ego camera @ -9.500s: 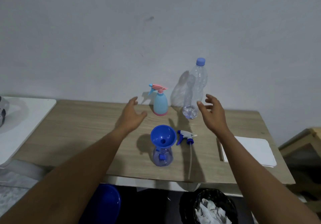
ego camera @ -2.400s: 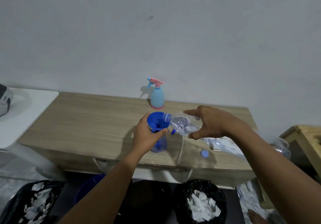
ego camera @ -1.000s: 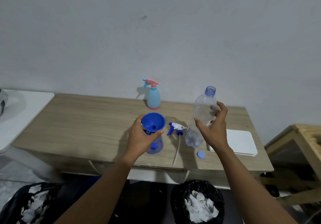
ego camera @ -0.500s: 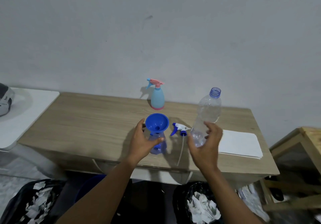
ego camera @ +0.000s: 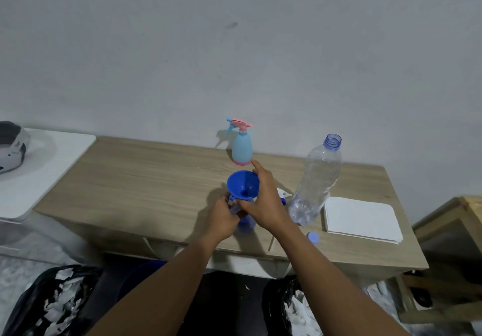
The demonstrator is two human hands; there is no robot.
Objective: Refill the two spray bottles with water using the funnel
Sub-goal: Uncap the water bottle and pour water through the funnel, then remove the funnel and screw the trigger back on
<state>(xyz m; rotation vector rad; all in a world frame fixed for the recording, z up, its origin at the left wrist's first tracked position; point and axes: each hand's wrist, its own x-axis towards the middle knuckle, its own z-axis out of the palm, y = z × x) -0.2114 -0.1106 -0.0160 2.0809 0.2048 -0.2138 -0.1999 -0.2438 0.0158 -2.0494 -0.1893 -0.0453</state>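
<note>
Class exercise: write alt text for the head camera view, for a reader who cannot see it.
Both hands meet at a blue funnel seated in a clear spray bottle on a wooden table: the right hand grips the funnel, the left hand steadies the bottle. An uncapped water bottle stands to the right; a pale blue spray bottle stands behind.

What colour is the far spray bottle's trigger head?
Pink with a light-blue nozzle, clearest in the head view.
</note>
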